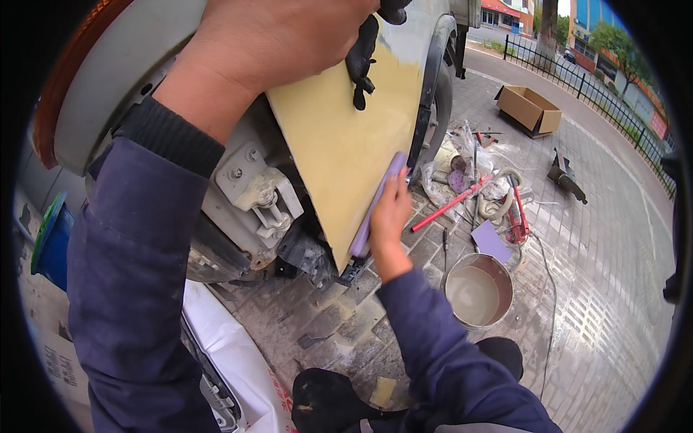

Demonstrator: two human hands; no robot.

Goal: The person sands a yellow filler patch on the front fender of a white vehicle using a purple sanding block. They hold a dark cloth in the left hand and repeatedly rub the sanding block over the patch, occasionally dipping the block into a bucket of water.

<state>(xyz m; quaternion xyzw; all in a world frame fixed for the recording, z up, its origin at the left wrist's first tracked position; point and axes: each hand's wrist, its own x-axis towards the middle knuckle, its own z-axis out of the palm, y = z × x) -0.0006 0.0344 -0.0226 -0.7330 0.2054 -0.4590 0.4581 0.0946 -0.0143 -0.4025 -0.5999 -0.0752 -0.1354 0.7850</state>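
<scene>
A cream-yellow coated vehicle body panel (339, 144) stands in front of me, tapering to a point at the bottom. My right hand (390, 216) is closed around a long purple sanding block (361, 239), which lies flat along the panel's lower right edge. High up on the left, my left hand (281, 36) reaches across the panel's top. Its fingertips are hidden, so what it touches does not show. Just right of it hangs a black, irregular part (361, 61). Left of the panel, a grey metal hinge bracket (263, 191) is exposed.
A bucket (511, 296) of cloudy water stands to the right on brick paving. Near it lie a purple sheet (491, 242), a red bar (451, 206) and crumpled plastic. An open cardboard box (530, 112) sits farther off. A white sack (224, 339) lies at lower left.
</scene>
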